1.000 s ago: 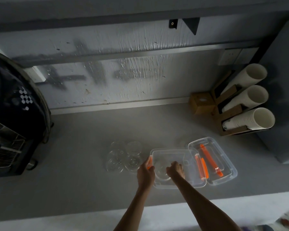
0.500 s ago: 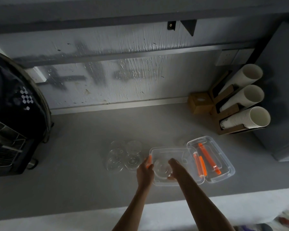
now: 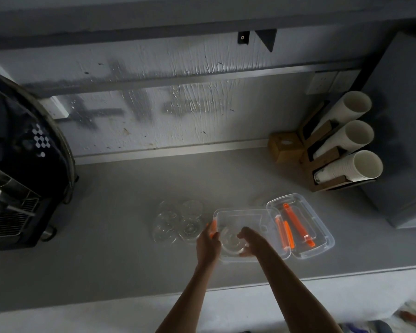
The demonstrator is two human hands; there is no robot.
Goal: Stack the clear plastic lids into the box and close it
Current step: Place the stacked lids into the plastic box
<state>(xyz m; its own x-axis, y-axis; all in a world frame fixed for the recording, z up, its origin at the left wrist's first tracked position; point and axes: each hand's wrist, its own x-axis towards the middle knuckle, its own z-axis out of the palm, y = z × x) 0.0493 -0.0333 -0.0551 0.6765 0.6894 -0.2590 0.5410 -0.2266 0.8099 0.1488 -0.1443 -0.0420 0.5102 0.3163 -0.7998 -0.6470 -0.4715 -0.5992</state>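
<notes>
A clear plastic box (image 3: 246, 216) stands open on the grey counter. Its clear cover (image 3: 323, 228), with orange latches, lies flipped open to the right. A round clear lid (image 3: 229, 242) rests in the box's near left part. My right hand (image 3: 253, 240) reaches into the box and curls around that lid's right side. My left hand (image 3: 208, 245) grips the box's left edge by an orange latch. Several more clear lids (image 3: 175, 223) lie flat on the counter just left of the box.
A dark coffee machine (image 3: 17, 179) fills the left side. At the back right a wooden rack holds stacks of white paper cups (image 3: 353, 168), next to a small brown box (image 3: 286, 146) and a grey cabinet (image 3: 408, 131). The counter's front edge (image 3: 130, 299) runs below the box.
My right hand has slid from on top of the lid to its right side, uncovering the lid in the box. My left hand has stayed on the box's left edge.
</notes>
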